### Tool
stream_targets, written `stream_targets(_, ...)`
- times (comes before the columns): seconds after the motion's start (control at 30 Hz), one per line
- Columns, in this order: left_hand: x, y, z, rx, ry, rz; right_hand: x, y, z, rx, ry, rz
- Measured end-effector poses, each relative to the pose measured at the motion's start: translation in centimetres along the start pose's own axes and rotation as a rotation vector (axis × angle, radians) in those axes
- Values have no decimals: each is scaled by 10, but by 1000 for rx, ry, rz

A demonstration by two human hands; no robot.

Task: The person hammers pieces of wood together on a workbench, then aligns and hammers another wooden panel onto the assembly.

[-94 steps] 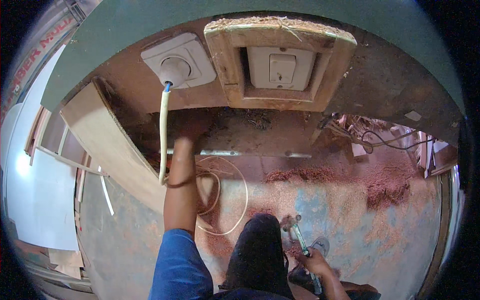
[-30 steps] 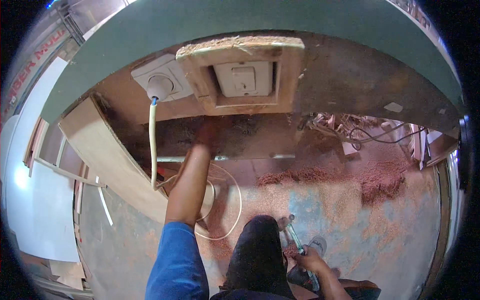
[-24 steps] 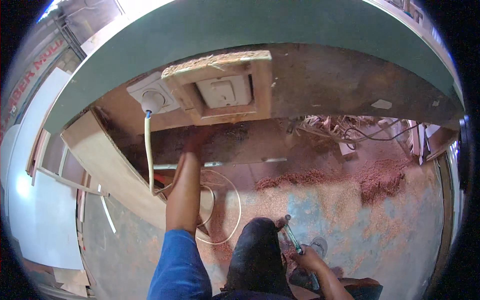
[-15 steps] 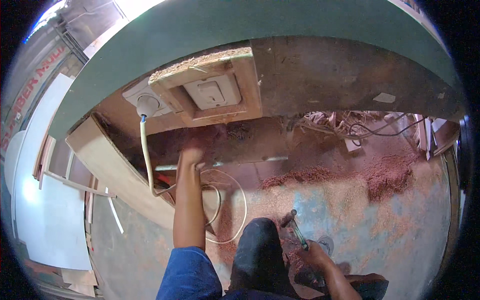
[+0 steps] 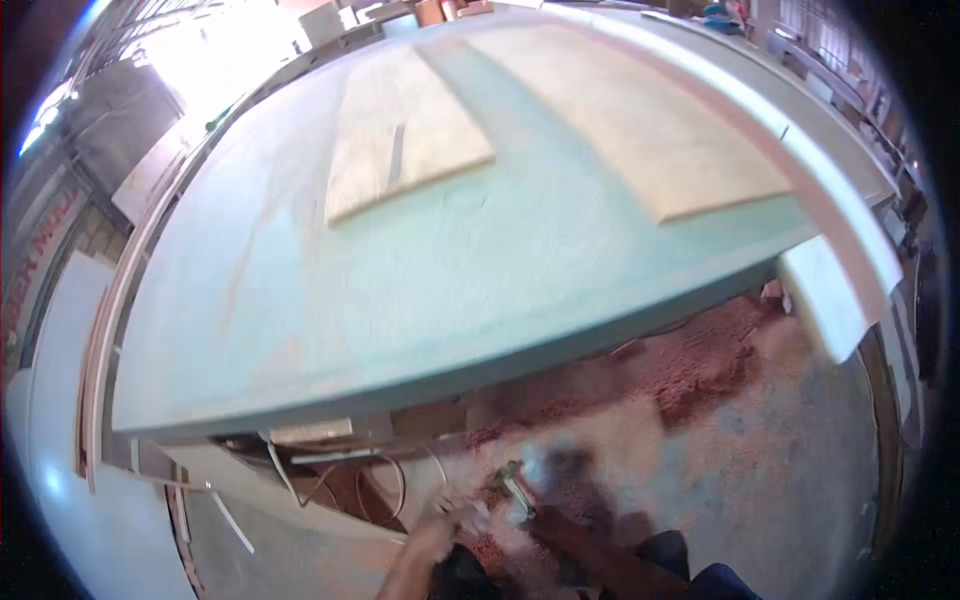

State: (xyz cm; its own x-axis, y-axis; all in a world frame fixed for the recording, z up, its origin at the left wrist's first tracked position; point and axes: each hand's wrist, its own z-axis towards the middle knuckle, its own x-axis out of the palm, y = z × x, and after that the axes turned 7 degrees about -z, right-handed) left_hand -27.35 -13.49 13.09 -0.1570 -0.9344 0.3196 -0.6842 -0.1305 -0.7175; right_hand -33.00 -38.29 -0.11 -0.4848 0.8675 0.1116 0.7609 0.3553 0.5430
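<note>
Low in the head view my left hand (image 5: 452,520) is blurred, down by the floor beside a loop of white cord (image 5: 392,478); its fingers cannot be made out. My right hand (image 5: 545,520), also blurred, reaches in from the lower right and grips a small hand tool (image 5: 515,490) with a metal shaft. Both hands are below the front edge of a large pale green tabletop (image 5: 420,290), which fills most of the picture. A white socket box (image 5: 310,432) shows just under that edge.
Two light wooden boards (image 5: 400,140) (image 5: 690,140) lie on the tabletop. A white block (image 5: 825,300) hangs at its right corner. Reddish sawdust (image 5: 700,370) covers the floor. A white panel (image 5: 60,480) stands at the left.
The view has swung up from the table's underside to its top. My left hand has dropped from under the table to near the floor, close to my right hand.
</note>
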Motion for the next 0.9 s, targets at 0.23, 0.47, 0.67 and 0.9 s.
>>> stream_targets(0.23, 176, -65, -65, -255, 270, -281, -44, 54, -199, 4, 1, 82)
stream_targets(0.47, 318, -310, -101, 28, 550, -97, -56, 78, -442, 168, -84, 369)
stream_targets(0.67, 348, -439, 2, 669, 6, 172, -55, 68, -522, -157, -493, -24)
stream_targets(0.9, 319, -548, 169, 859, -395, 309, -119, 245, -603, -377, -604, -112)
